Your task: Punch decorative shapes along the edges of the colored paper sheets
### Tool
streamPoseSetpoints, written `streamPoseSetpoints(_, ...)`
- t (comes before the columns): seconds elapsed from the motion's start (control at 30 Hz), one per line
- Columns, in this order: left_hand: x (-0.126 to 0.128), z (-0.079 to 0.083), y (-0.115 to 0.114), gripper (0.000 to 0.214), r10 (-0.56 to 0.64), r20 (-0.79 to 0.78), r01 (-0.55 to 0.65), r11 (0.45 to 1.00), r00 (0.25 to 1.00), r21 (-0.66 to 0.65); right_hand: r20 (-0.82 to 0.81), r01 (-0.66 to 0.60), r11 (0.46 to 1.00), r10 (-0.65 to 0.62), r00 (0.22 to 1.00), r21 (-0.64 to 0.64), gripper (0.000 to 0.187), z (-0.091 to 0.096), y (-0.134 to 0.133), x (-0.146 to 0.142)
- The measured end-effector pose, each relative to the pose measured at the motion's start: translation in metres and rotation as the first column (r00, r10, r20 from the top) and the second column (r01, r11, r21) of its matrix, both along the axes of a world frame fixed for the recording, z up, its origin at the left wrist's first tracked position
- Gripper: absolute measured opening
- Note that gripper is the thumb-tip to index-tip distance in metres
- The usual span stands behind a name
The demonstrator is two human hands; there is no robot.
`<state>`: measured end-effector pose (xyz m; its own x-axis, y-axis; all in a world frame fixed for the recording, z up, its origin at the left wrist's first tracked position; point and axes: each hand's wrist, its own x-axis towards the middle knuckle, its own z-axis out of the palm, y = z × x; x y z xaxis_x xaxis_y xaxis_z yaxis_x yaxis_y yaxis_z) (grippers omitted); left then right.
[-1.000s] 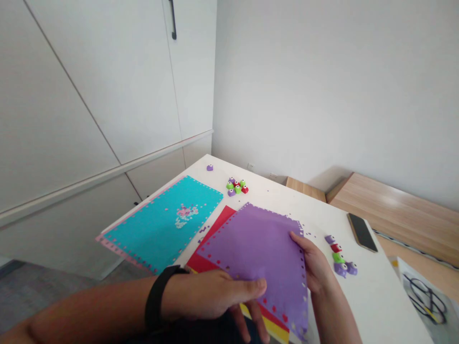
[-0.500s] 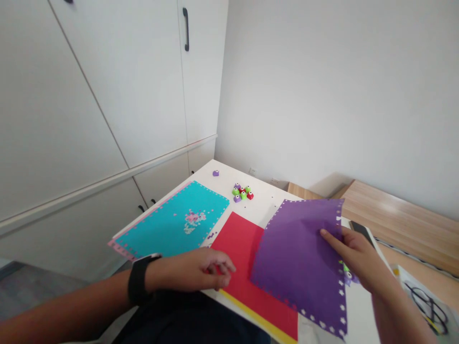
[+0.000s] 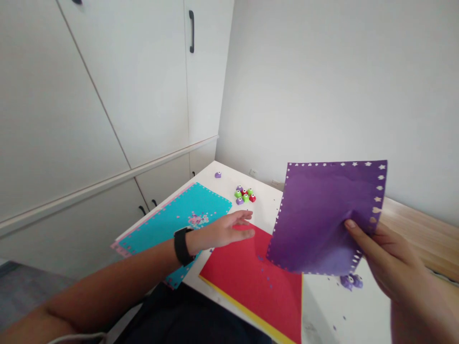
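My right hand (image 3: 383,248) grips a sheet of purple paper (image 3: 319,215) by its right side, thumb in front, and holds it up above the table. Small flower, star and heart shapes are punched along the sheet's edges. With fingers apart and nothing in it, my left hand (image 3: 229,229) hovers over the far left part of a red sheet (image 3: 251,286). A few purple paper bits lie on the red sheet, and a yellow sheet (image 3: 244,313) shows beneath it.
A blue punched sheet (image 3: 154,231) over a pink one holds a heap of pink and pale cut-outs (image 3: 198,219). Several small craft punches (image 3: 245,194) stand together at the back of the white table (image 3: 322,310); a lone purple punch (image 3: 218,175) and more purple punches (image 3: 351,281) sit apart.
My right hand has raised the purple sheet and turned it more upright. My left hand has moved forward and right, its fingers stretching out. Purple bits now show on the red sheet.
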<state>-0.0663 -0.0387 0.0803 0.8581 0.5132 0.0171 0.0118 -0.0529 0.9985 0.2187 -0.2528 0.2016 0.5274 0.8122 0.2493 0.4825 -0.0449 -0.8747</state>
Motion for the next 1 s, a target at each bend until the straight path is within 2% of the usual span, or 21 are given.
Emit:
streamPoseSetpoints(0.1, 0.000, 0.020, 0.018, 0.064, 0.048, 0.007, -0.048, 0.994, 0.999, 0.100, -0.089, -0.059, 0.989, 0.071, 0.993, 0.132, 0.032, 0.001, 0.029, -0.022)
streamPoseSetpoints(0.2, -0.024, 0.033, 0.051, 0.059, 0.118, -0.064, -0.091, 0.939, 0.991, 0.331, -0.220, -0.112, 0.969, 0.161, 0.962, 0.219, 0.028, 0.000, 0.062, -0.037)
streamPoseSetpoints(0.3, -0.072, 0.024, 0.087, 0.065, 0.264, -0.201, -0.101, 0.805, 0.943, 0.584, -0.368, -0.114, 0.980, 0.167, 0.915, 0.162, 0.027, -0.013, 0.095, -0.037)
streamPoseSetpoints(0.4, -0.130, -0.001, 0.115, 0.069, 0.427, -0.292, -0.123, 0.717, 0.856, 0.687, -0.517, -0.171, 0.984, 0.122, 0.847, -0.047, 0.033, -0.038, 0.121, -0.027)
streamPoseSetpoints(0.53, -0.189, -0.042, 0.132, 0.070, 0.538, -0.384, -0.159, 0.711, 0.751, 0.685, -0.601, -0.204, 0.956, 0.038, 0.799, -0.210, 0.040, -0.068, 0.142, -0.014)
streamPoseSetpoints(0.6, -0.205, -0.058, 0.133, 0.078, 0.570, -0.426, -0.182, 0.723, 0.703, 0.666, -0.591, -0.179, 0.953, 0.000, 0.806, -0.245, 0.042, -0.075, 0.146, -0.010)
streamPoseSetpoints(0.67, -0.212, -0.070, 0.133, 0.078, 0.557, -0.454, -0.176, 0.744, 0.696, 0.645, -0.582, -0.132, 0.961, -0.037, 0.812, -0.245, 0.044, -0.077, 0.146, -0.007)
streamPoseSetpoints(0.8, -0.216, -0.082, 0.133, 0.070, 0.497, -0.450, -0.240, 0.824, 0.742, 0.514, -0.577, 0.039, 0.974, -0.164, 0.800, -0.223, 0.046, -0.073, 0.134, -0.002)
streamPoseSetpoints(0.87, -0.219, -0.084, 0.136, 0.068, 0.506, -0.444, -0.291, 0.835, 0.740, 0.467, -0.594, 0.135, 0.970, -0.232, 0.771, -0.203, 0.047, -0.072, 0.123, -0.001)
streamPoseSetpoints(0.93, -0.224, -0.084, 0.139, 0.065, 0.525, -0.446, -0.309, 0.827, 0.725, 0.470, -0.653, 0.204, 0.959, -0.282, 0.703, -0.195, 0.053, -0.073, 0.110, -0.004)
streamPoseSetpoints(1.0, -0.231, -0.083, 0.143, 0.063, 0.543, -0.450, -0.319, 0.816, 0.709, 0.482, -0.726, 0.260, 0.940, -0.337, 0.599, -0.221, 0.060, -0.078, 0.098, -0.011)
